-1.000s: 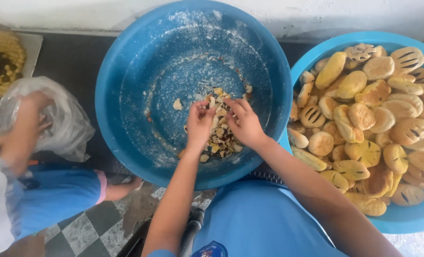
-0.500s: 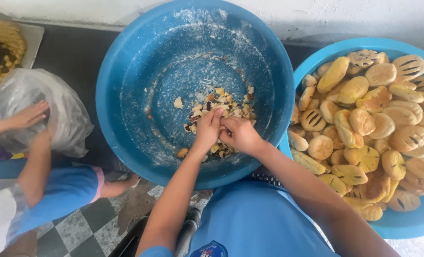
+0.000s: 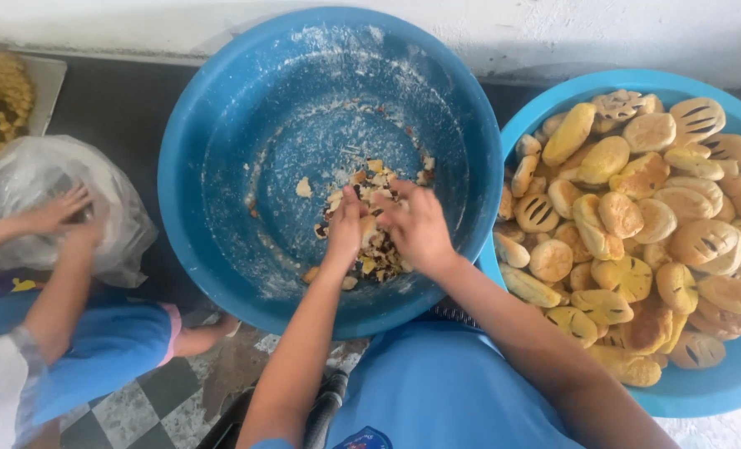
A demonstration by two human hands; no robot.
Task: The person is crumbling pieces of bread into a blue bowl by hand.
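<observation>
Both forearms reach up from the bottom of the frame into the big blue basin (image 3: 221, 208) at centre. The left hand (image 3: 345, 229) and right hand (image 3: 419, 226) sit side by side, fingers curled down onto the broken pastry crumbs (image 3: 375, 249) on its floured bottom; whether either actually pinches any cannot be told. At right, a lighter blue tub (image 3: 720, 387) is heaped with golden baked pastries (image 3: 637, 224). At left, another person's hands (image 3: 59, 212) press a clear plastic bag (image 3: 21, 179).

left hand (image 3: 345, 226), right hand (image 3: 419, 226), fingers curled together
</observation>
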